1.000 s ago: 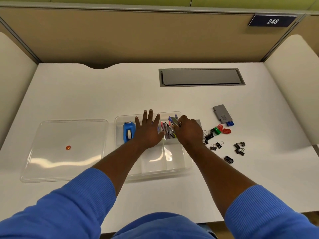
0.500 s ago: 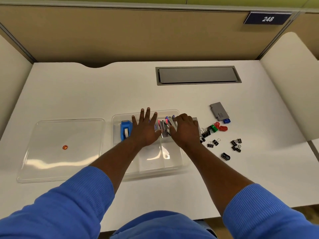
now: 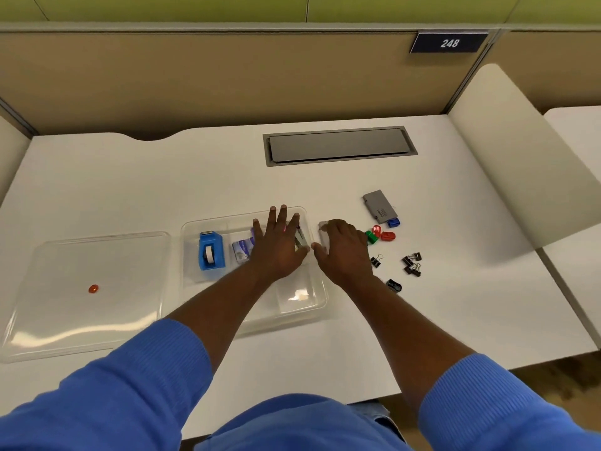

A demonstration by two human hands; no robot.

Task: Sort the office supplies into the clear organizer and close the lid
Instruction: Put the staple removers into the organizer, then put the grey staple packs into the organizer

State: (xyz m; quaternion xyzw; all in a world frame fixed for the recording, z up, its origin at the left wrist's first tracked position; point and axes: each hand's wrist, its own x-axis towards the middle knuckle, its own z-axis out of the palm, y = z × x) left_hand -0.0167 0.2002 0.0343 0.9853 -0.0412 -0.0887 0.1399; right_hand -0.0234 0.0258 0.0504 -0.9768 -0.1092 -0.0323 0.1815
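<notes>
Two forearms in blue ribbed sleeves (image 3: 146,379) reach forward over the white desk (image 3: 130,190). Nearest lie the clear square plastic lid (image 3: 97,323), flat on the desk to the left with a small orange dot (image 3: 93,289) on it, and the clear plastic compartment organizer (image 3: 302,289), uncovered, just beside it at the centre.

The left hand (image 3: 278,245) lies palm down with straight, spread fingers over the organizer's back compartments, holding nothing. Under its right edge shows part of a bundle of pens (image 3: 300,239). To its left in the organizer sit a small purple-and-white packet (image 3: 242,251) and a blue tape dispenser (image 3: 211,252).

The right hand (image 3: 346,247) is on the desk just outside the organizer's right wall, its fingers curled over a pale grey rectangular box (image 3: 323,230); whether the box is lifted cannot be told.

Right of that hand, loose on the desk, are black binder clips (image 3: 412,263), a green clip (image 3: 370,237), red clips (image 3: 387,236), a small blue clip (image 3: 393,222) and a flat grey case (image 3: 380,206).

Farther back are a grey cable hatch (image 3: 340,145) and a dark number plate (image 3: 449,43) on the partition.
</notes>
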